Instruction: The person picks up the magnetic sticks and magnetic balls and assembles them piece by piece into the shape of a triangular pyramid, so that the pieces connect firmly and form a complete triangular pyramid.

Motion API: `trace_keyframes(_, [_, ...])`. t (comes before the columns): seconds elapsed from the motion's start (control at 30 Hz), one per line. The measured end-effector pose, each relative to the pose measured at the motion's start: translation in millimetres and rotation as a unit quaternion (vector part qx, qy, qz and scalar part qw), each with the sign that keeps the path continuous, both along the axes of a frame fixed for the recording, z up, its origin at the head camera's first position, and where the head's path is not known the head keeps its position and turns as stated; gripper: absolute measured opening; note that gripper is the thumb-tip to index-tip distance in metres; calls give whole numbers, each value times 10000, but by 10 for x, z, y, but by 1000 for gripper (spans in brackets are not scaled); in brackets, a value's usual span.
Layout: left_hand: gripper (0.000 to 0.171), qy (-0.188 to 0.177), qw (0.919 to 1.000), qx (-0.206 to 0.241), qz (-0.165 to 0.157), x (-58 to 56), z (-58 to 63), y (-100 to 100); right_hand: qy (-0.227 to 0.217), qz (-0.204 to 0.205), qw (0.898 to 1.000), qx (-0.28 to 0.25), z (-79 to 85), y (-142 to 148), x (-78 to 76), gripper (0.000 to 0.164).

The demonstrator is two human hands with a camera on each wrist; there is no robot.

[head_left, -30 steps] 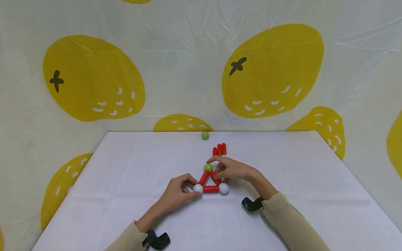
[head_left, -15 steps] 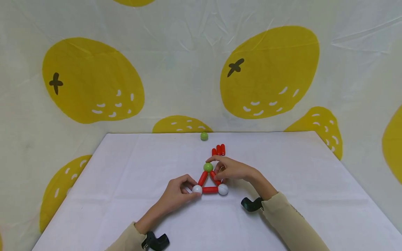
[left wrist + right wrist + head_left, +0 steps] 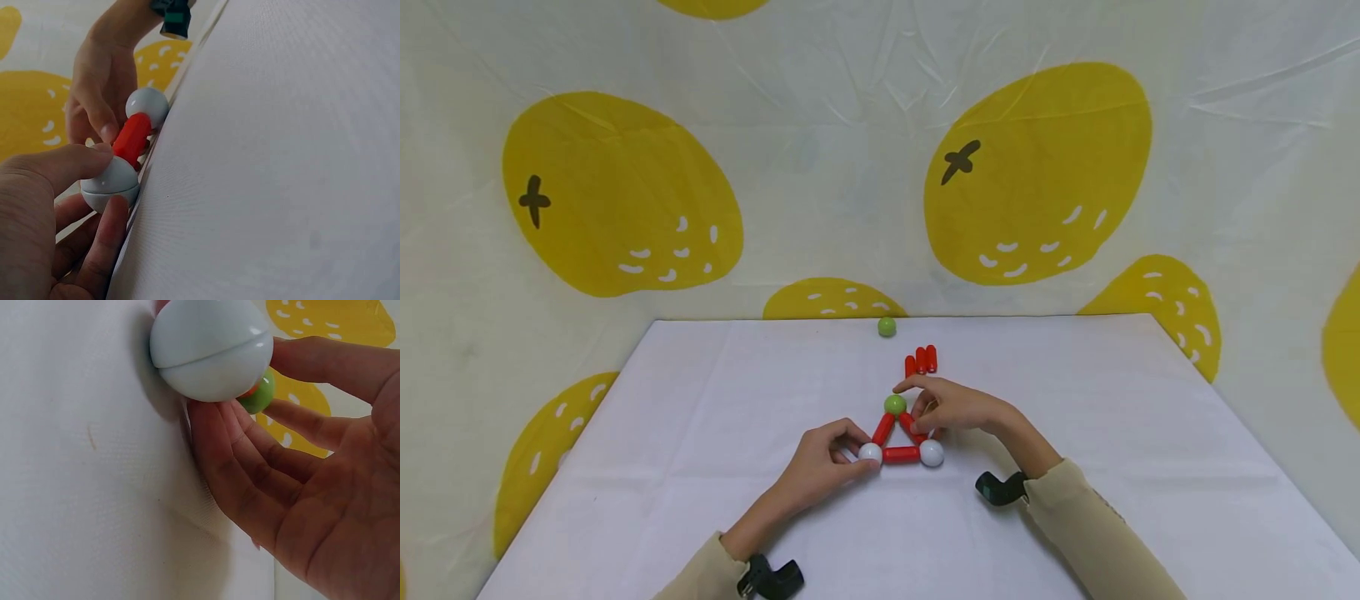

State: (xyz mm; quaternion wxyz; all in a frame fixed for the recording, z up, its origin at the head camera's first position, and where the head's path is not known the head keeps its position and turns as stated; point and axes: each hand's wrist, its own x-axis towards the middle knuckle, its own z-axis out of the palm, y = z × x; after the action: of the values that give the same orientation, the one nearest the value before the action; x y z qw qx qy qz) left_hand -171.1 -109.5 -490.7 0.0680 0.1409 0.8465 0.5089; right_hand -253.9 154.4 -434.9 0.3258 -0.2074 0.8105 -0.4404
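Note:
A triangle of red rods and balls lies on the white-covered table in the head view. My left hand (image 3: 829, 454) pinches its left white ball (image 3: 107, 181) between thumb and fingers. At the triangle's right side, my right hand (image 3: 961, 404) grips the slanting red rod (image 3: 908, 423) with the thumb, and its index finger reaches to the far side of the green ball (image 3: 895, 406) at the top. The right white ball (image 3: 932, 453) sits just below that hand. Between the two white balls runs the bottom red rod (image 3: 901, 455); another red rod (image 3: 883, 428) forms the left side.
Beyond the right hand lie 3 loose red rods (image 3: 921, 359) side by side. A second green ball (image 3: 887, 327) rests at the table's far edge. Behind the table (image 3: 737, 367) hangs a pale curtain (image 3: 835, 167) with large yellow fruit shapes.
The green ball at the triangle's top has shifted very slightly nearer, with the right index finger following. Both hands otherwise keep their places, and the view has drifted a little.

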Motion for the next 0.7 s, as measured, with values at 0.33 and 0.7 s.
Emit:
trace_keyframes(0.33, [25,-13,10000,-14,39,12,14,-3,336,-320,9987,-193,74,161,-108,50])
trace_keyframes(0.7, [26,89,9999,-13,76,29,-7,-7,1081,-1856,9749,586,143,287,-466,46])
